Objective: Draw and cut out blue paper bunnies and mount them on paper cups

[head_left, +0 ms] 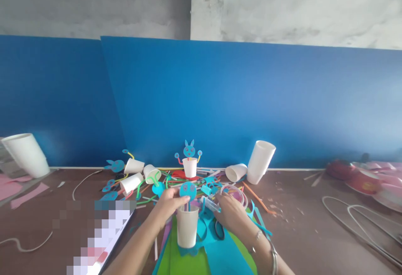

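Note:
A white paper cup stands upright on blue and green paper sheets. Above its rim, a round blue paper face with drawn eyes sits on a stem coming out of the cup. My left hand is closed, its thumb and fingers at the lower left edge of the face. On the right, my right hand has its fingers bent round a clear glue bottle. Black-handled scissors lie partly under that hand.
Behind stands a finished rabbit cup figure. More cup figures lie to the left among coloured pipe cleaners. Cup stacks stand at right and far left. A cable curls at right; a blue board closes the back.

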The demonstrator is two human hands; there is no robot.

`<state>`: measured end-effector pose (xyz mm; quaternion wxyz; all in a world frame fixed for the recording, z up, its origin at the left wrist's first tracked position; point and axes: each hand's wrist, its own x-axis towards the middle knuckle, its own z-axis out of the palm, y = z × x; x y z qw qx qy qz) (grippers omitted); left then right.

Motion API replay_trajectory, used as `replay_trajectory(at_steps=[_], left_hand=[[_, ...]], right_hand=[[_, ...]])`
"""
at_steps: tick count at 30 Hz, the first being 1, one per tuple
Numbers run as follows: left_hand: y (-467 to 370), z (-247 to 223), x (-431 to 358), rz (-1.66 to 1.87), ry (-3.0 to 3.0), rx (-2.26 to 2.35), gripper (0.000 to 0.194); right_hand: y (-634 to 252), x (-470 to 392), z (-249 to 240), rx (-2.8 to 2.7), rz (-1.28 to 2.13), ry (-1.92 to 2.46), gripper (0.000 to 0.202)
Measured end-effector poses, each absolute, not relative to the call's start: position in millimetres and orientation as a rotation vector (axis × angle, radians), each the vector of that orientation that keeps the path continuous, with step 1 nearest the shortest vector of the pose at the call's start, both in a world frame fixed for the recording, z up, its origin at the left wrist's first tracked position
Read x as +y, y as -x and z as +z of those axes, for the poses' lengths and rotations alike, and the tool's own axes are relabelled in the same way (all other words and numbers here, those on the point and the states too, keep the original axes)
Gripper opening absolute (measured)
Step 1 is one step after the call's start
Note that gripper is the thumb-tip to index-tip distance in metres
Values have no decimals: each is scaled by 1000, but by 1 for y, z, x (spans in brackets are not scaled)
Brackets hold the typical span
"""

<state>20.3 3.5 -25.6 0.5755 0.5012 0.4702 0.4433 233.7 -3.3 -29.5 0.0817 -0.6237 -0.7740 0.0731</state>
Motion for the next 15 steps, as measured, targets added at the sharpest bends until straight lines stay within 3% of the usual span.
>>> replay_trajectory(at_steps=[5,9,15], left_hand=[[-14,-19,2,1029,-1190,1195,30],[-10,-20,4,1014,-1212,1248,31],[-3,-28,12,1018,-1262,1287,35]], right_hand=[[-228,0,-30,-2320,161,2007,33],[-223,-2,-25,-2261,88,1954,28],[-205,-28,-22,-2624,877,1378,19]])
